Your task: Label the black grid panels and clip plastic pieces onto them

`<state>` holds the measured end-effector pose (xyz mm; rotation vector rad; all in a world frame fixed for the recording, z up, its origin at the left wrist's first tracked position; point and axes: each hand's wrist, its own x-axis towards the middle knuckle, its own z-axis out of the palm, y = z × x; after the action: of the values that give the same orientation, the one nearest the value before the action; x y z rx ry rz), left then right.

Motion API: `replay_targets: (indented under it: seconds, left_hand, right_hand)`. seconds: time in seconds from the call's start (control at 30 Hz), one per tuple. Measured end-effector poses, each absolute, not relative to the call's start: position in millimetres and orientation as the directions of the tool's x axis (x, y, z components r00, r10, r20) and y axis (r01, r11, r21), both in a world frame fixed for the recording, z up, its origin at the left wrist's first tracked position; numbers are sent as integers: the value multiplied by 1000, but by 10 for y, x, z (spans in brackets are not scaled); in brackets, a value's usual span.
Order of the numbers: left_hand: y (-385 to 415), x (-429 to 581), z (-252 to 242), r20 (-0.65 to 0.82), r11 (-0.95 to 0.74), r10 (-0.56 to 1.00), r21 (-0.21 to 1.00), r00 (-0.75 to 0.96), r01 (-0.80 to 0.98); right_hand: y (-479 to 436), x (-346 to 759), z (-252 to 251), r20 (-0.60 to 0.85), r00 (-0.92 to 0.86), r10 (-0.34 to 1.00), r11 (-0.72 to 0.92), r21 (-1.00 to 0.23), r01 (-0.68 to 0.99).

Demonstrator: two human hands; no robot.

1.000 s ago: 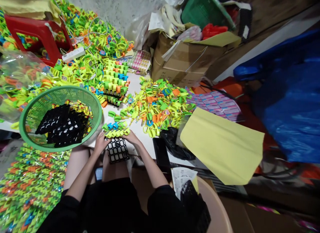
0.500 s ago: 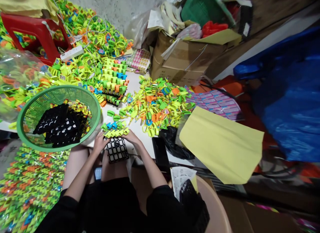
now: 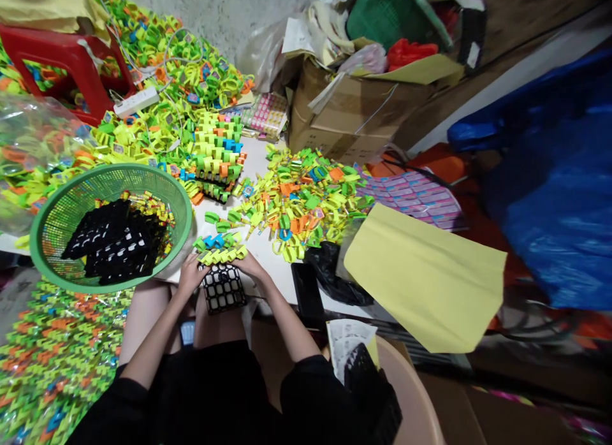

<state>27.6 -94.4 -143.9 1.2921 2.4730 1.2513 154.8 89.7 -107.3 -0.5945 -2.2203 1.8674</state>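
Note:
A black plastic grid tray (image 3: 224,291) juts over the table's near edge above my lap. Its far part carries rows of small yellow, blue and green plastic pieces (image 3: 218,244). My left hand (image 3: 190,273) is closed around the tray's left side, fingers partly hidden. On the right side, my right hand (image 3: 251,264) grips by the yellow row; its fingertips are hidden behind the pieces. Beyond lies a loose heap of similar coloured pieces (image 3: 306,196). Behind my left hand stands a stack of filled trays (image 3: 217,152).
A green basket (image 3: 41,241) with black grid trays (image 3: 119,241) and small yellow-red pieces stands at left. To the right lie a dark phone-like slab (image 3: 307,291), a black plastic bag (image 3: 335,273) and yellow card (image 3: 430,279). A cardboard box (image 3: 344,120) and red stool (image 3: 81,62) stand behind.
Hardly anything differs. Both hands stay at the tray, with my right hand shifted very slightly. The view has moved a touch.

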Motion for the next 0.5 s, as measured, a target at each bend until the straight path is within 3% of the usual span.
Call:
replay_targets:
  seconds: [0.5]
  left_hand:
    - [-951, 242, -1419, 266, 293, 723, 718, -637, 632]
  right_hand:
    - [869, 1512, -1121, -72, -887, 457, 132, -980, 148]
